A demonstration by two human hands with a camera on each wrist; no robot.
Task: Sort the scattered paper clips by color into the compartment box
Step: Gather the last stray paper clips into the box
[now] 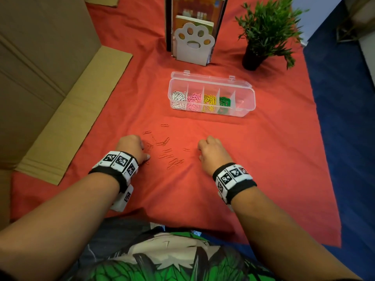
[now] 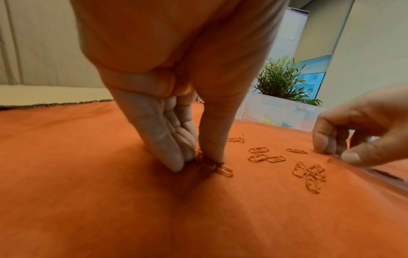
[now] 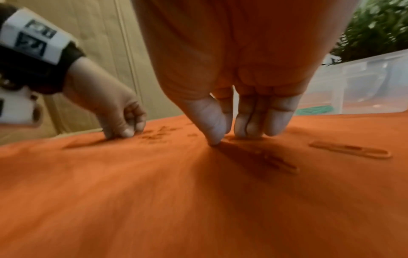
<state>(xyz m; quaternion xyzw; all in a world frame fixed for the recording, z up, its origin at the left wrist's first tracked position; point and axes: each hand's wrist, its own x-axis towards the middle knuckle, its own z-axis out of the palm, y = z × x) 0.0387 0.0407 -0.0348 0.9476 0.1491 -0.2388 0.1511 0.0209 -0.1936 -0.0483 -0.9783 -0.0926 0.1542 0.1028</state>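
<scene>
A red cloth (image 1: 253,159) covers the counter, with cardboard (image 1: 50,82) at left, a plant (image 1: 267,31) and a paw-shaped bookend (image 1: 193,44) at the far edge. The box (image 1: 246,110) lies open beyond the hands, its long axis running left to right; from its left end the compartments hold white, pink, yellow and green clips, and the 5th, at the right end, looks nearly empty. The clips (image 1: 168,153) left on the cloth are all orange-red, hard to tell from the cloth, and lie scattered between the 2 hands, nearer the person than the box. The left hand (image 1: 130,146) is at the left edge of the scatter; the left wrist view shows its grip closing thumb (image 2: 212,139) against fingers (image 2: 167,148) on a small cluster of clips (image 2: 212,165) on the cloth, pinching them but not yet lifting. The right hand (image 1: 212,153) is at the right edge; its thumb (image 3: 212,120) and fingertips (image 3: 260,120) press the cloth, and whether they hold a clip cannot be told because the view is blurred; 1 clip (image 3: 351,151) lies just beside it. Judgement: the 5th compartment lies forward and to the right of both grips, nearer the right hand, so the left hand's carry would cross the scatter.
</scene>
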